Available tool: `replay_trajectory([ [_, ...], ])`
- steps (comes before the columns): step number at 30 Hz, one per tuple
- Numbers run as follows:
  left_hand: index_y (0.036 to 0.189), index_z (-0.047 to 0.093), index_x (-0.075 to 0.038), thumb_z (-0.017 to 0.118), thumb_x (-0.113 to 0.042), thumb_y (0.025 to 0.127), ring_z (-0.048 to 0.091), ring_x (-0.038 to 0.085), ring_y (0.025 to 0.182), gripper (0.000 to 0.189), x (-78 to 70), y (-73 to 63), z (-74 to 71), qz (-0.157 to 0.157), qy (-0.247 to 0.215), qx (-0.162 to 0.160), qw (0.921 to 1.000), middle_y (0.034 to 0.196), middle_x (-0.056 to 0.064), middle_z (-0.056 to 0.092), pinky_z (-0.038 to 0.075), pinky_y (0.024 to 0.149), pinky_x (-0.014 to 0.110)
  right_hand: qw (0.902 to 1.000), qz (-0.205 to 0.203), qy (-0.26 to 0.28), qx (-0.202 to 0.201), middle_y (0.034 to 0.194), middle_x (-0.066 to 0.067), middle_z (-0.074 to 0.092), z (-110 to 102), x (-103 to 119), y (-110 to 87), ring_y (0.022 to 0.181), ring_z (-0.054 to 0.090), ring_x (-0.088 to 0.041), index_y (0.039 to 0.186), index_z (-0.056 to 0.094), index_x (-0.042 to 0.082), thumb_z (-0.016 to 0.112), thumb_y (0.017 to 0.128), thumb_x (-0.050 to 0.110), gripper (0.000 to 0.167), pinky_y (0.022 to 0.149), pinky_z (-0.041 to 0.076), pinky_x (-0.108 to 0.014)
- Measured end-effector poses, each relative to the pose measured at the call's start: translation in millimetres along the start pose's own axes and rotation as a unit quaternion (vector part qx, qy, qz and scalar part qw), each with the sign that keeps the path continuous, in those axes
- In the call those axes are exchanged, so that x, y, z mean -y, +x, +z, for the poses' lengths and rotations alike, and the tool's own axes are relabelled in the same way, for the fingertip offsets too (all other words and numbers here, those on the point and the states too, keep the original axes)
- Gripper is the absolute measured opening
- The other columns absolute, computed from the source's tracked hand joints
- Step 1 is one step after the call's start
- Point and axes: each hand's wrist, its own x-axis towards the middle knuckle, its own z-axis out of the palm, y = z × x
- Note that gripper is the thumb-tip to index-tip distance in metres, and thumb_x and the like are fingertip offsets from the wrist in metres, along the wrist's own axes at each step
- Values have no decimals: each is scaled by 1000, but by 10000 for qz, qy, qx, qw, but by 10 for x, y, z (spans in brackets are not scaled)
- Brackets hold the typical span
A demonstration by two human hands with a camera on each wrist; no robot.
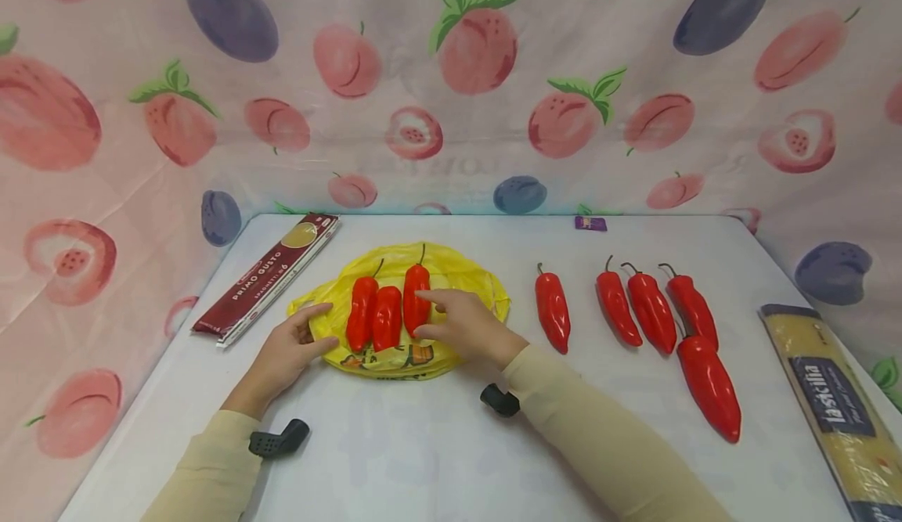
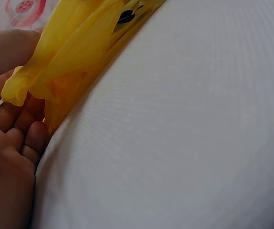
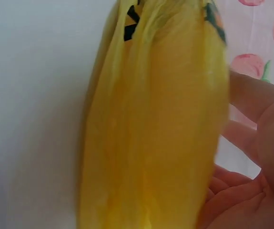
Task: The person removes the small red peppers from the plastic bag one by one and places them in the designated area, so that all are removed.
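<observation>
A yellow plastic bag (image 1: 486, 295) lies spread on the white table, with three red peppers on it. My left hand (image 1: 284, 354) is at the bag's left edge, and in the left wrist view the thumb and curled fingers have the yellow plastic between them. My right hand (image 1: 468, 326) reaches in from the right. Its extended index finger and thumb touch the rightmost pepper (image 1: 416, 279), which lies stem away from me. Left of that are the middle pepper (image 1: 386, 318) and the left pepper (image 1: 362, 315). From the right wrist, the yellow plastic hides part of the hand.
A single red pepper (image 1: 553, 311) lies right of the bag, with several more farther right, one (image 1: 710, 389) nearer me. A dark red spaghetti packet (image 1: 268, 279) rests at back left, a pasta packet (image 1: 831, 397) along the right edge. A small purple packet (image 1: 590, 224) sits by the fruit-patterned backdrop.
</observation>
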Motion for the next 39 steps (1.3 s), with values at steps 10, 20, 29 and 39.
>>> replay_trajectory([
  [10, 149, 46, -11, 74, -30, 92, 44, 32, 128, 66, 9, -17, 7, -27, -51, 21, 10000, 150, 17, 42, 38, 108, 51, 9997, 213, 33, 93, 150, -4, 48, 80, -25, 126, 137, 43, -25, 153, 43, 17, 77, 90, 29, 72, 108, 42, -42],
  [20, 148, 47, -8, 74, -29, 92, 51, 30, 124, 66, 17, -3, 4, 133, 40, -58, 9999, 144, 20, 48, 43, 93, 18, 9997, 229, 61, 95, 149, -6, 48, 136, -32, 248, 137, 41, -25, 153, 42, 14, 76, 90, 33, 75, 111, 38, -40],
  [29, 149, 46, -9, 74, -31, 92, 50, 30, 124, 67, 0, -12, -3, 129, 90, -62, 9999, 145, 19, 48, 44, 102, 41, 9990, 407, 38, 155, 148, -5, 49, 178, -38, 300, 134, 42, -24, 154, 42, 19, 77, 90, 33, 74, 106, 44, -38],
  [39, 149, 46, -10, 73, -31, 93, 48, 33, 127, 65, -18, -5, -8, 30, 121, -34, 9999, 148, 19, 45, 41, 106, 49, 9973, 578, 375, 266, 144, -3, 51, 207, -49, 334, 128, 43, -22, 153, 44, 25, 78, 89, 29, 72, 98, 50, -38],
])
